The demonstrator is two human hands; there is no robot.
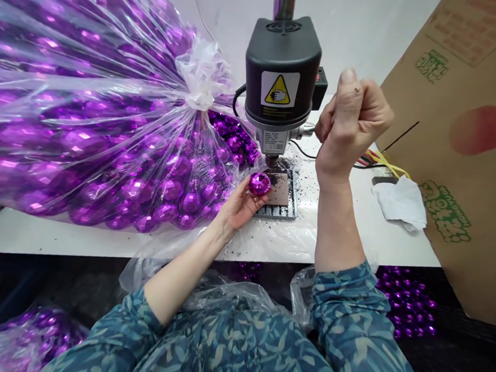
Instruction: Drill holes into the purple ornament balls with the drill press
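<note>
A purple faceted ball (260,183), shiny like a bauble, rests in the fingers of my left hand (243,204). It is held just below the spindle of a black and silver bench drill press (282,69), over the front left of the machine's base plate (293,197). Whether the bit touches the ball I cannot tell. My right hand (354,122) is raised in a fist beside the motor head, closed around the end of the feed lever (306,130); the grip itself is hidden by the fingers. A brown board (280,189) lies on the plate, covered with dark shavings.
A big clear plastic bag (110,97), knotted and full of purple balls, fills the table's left side. Loose purple balls (234,140) lie behind it. On the right are a crumpled white cloth (401,202), yellow and red cords (387,164) and a tall cardboard box (463,139).
</note>
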